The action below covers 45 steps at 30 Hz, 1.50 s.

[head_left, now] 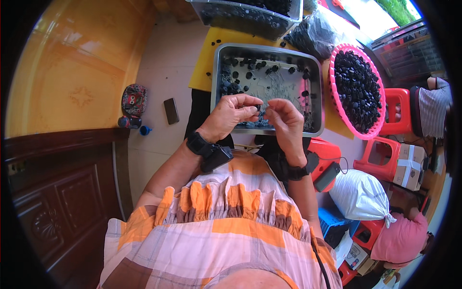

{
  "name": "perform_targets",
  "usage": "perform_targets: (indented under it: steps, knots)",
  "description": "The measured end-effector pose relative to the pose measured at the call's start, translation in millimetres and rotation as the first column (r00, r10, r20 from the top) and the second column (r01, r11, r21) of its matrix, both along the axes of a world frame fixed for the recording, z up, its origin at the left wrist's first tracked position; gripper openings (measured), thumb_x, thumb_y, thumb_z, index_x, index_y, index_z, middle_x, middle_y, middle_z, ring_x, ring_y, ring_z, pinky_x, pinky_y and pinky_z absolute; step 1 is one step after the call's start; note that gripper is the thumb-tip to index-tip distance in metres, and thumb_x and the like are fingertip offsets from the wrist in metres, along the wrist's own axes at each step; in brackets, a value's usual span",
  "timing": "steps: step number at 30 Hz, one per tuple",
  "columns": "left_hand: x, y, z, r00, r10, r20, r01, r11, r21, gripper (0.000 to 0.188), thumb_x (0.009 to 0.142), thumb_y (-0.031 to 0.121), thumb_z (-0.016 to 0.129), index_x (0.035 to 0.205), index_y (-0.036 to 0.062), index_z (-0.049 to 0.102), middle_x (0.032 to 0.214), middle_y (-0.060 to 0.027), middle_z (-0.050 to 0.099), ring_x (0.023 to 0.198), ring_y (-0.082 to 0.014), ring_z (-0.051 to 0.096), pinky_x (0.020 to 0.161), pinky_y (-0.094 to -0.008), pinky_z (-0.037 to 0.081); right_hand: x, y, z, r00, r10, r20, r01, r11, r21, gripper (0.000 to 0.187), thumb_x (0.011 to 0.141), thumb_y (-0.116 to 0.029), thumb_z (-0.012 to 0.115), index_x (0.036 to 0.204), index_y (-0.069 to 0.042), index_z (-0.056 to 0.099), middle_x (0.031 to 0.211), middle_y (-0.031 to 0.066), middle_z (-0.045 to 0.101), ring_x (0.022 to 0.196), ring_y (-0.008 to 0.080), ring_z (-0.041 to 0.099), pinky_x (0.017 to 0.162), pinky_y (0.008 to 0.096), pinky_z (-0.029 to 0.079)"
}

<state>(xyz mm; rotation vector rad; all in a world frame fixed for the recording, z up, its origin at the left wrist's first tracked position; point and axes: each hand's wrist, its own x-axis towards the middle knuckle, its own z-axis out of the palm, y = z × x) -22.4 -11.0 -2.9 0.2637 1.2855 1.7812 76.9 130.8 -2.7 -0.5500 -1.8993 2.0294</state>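
Observation:
Both my hands are raised over the near part of a metal tray (315, 96). Between the thumb and fingertips of my left hand (230, 115) is a small black round part (258, 107). Close beside it, my right hand (287, 124) has thumb and forefinger pinched together; whatever they hold is too small to make out. Loose black parts (249, 75) lie scattered in the tray, heaped more thickly at its left side. Thin pale slivers (274, 89) are strewn across the tray's bottom.
A pink basket (335, 77) full of black parts stands right of the tray. Beyond the tray is a clear plastic bin (250, 21). Red stools (378, 156), a white sack (361, 192) and two other people are at right. A phone (171, 111) lies on the floor at left.

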Motion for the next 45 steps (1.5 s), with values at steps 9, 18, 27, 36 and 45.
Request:
perform_targets:
  steps: [9, 18, 27, 36, 45]
  knots:
    - [-1, -6, 8, 0.992, -0.086, -0.097, 0.08, 0.995, -0.059, 0.021, 0.088, 0.002, 0.057, 0.108, -0.0004, 0.061, 0.096, -0.0046, 0.063, 0.082, -0.0097, 0.061, 0.078, -0.0221, 0.052, 0, -7, 3, 0.999, 0.044, 0.027, -0.047, 0.991, 0.122, 0.012, 0.08, 0.005, 0.06, 0.09, 0.0, 0.056, 0.078, 0.0002, 0.06, 0.067, 0.0028, 0.055, 0.06, 0.0185, 0.046]
    - [7, -3, 3, 0.743, -0.115, -0.659, 0.018, 0.988, -0.152, 0.019, 0.082, -0.005, 0.059, 0.1, -0.0014, 0.064, 0.088, -0.0024, 0.062, 0.08, -0.0089, 0.06, 0.074, -0.0215, 0.05, 2, -6, 19, 0.981, 0.069, 0.179, -0.132, 0.919, 0.371, 0.009, 0.079, 0.003, 0.06, 0.086, 0.0, 0.055, 0.069, -0.0018, 0.058, 0.062, 0.0039, 0.054, 0.055, 0.0202, 0.044]
    - [6, -2, 19, 0.929, -0.07, -0.363, 0.026, 0.992, -0.124, 0.016, 0.082, -0.001, 0.063, 0.097, 0.0005, 0.064, 0.088, -0.0021, 0.061, 0.083, -0.0083, 0.059, 0.075, -0.0209, 0.049, 7, 0, 10, 0.994, 0.084, 0.076, -0.027, 0.827, -0.561, 0.009, 0.088, -0.01, 0.06, 0.091, -0.002, 0.057, 0.082, 0.0031, 0.061, 0.07, 0.009, 0.058, 0.062, 0.0199, 0.046]
    - [-5, 6, 21, 0.8, -0.142, -0.582, 0.093, 0.989, -0.113, 0.019, 0.078, 0.0, 0.067, 0.097, 0.0025, 0.064, 0.092, -0.0004, 0.053, 0.085, -0.0076, 0.054, 0.077, -0.0198, 0.046, 9, 7, 3, 0.99, 0.137, -0.042, -0.124, 0.678, -0.724, 0.007, 0.087, -0.004, 0.059, 0.094, -0.003, 0.057, 0.083, 0.006, 0.062, 0.073, 0.0128, 0.061, 0.06, 0.0213, 0.048]
    - [-43, -20, 28, 0.166, -0.486, -0.858, -0.245, 0.823, -0.513, 0.013, 0.07, 0.008, 0.068, 0.082, 0.0047, 0.066, 0.083, -0.0085, 0.059, 0.085, -0.0266, 0.055, 0.078, -0.0335, 0.044, 17, 26, -3, 0.994, 0.011, -0.109, -0.085, 0.705, -0.704, 0.014, 0.085, -0.002, 0.061, 0.099, -0.002, 0.058, 0.089, 0.0056, 0.062, 0.076, 0.0122, 0.061, 0.064, 0.0218, 0.048]
